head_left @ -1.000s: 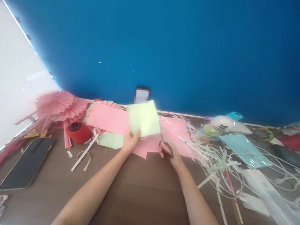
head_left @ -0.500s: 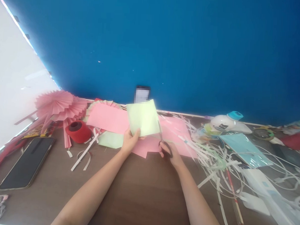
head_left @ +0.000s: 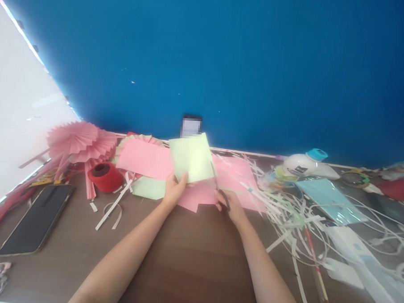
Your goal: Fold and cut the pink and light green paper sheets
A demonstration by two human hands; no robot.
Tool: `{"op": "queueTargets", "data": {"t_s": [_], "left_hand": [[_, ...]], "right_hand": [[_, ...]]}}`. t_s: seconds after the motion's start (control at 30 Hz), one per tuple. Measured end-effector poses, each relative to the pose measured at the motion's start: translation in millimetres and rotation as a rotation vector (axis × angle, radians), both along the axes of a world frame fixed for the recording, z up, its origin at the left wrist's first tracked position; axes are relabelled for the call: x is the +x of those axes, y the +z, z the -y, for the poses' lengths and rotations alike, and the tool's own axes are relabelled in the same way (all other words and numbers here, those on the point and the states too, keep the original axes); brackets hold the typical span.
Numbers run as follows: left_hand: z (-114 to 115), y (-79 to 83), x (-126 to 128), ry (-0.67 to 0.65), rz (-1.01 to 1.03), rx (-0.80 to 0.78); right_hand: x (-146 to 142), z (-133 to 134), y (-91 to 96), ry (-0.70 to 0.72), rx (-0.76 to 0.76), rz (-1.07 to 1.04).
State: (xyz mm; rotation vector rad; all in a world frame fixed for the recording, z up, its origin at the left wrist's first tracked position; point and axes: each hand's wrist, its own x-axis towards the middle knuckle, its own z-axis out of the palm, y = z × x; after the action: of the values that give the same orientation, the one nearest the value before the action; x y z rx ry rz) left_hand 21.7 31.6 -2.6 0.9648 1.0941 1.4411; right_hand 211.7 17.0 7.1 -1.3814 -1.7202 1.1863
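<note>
My left hand (head_left: 175, 188) pinches the lower left part of a pale green sheet of paper (head_left: 192, 158), thumb on top. The sheet is held up, tilted toward me. In my right hand (head_left: 229, 202) is a pair of scissors (head_left: 223, 195) with dark handles. Their blades lie along the sheet's right edge; whether they are open or closed on it is too blurred to tell. Pink paper (head_left: 144, 159) lies behind and beneath my hands, with more pink paper (head_left: 237, 171) to the right. A second pale green piece (head_left: 149, 188) rests left of my left hand.
Pink folded paper fans (head_left: 78, 141), a red tape roll (head_left: 105, 177) and a phone (head_left: 36, 220) are on the left. To the right lie tangled white paper strips (head_left: 293, 218), a glue bottle (head_left: 303, 165), a blue packet (head_left: 332, 199) and white cables (head_left: 383, 213). A blue wall (head_left: 242, 73) rises behind.
Little differs: the scissors' handles look closer together and have turned slightly in my right hand. The green sheet has shifted a touch to the left.
</note>
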Motion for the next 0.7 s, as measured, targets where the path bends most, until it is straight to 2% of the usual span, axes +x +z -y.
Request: {"op": "queueTargets", "data": {"t_s": [0.4,0.7], "left_hand": [[-0.3,-0.6,0.4,0.031,0.005,-0.009],[-0.6,-0.9,0.5,0.037,-0.015,-0.003]], "right_hand": [[-1.8,0.1,0.0,-0.072,-0.016,0.042],[-0.8,-0.6,-0.5,-0.057,-0.008,0.038]]}}
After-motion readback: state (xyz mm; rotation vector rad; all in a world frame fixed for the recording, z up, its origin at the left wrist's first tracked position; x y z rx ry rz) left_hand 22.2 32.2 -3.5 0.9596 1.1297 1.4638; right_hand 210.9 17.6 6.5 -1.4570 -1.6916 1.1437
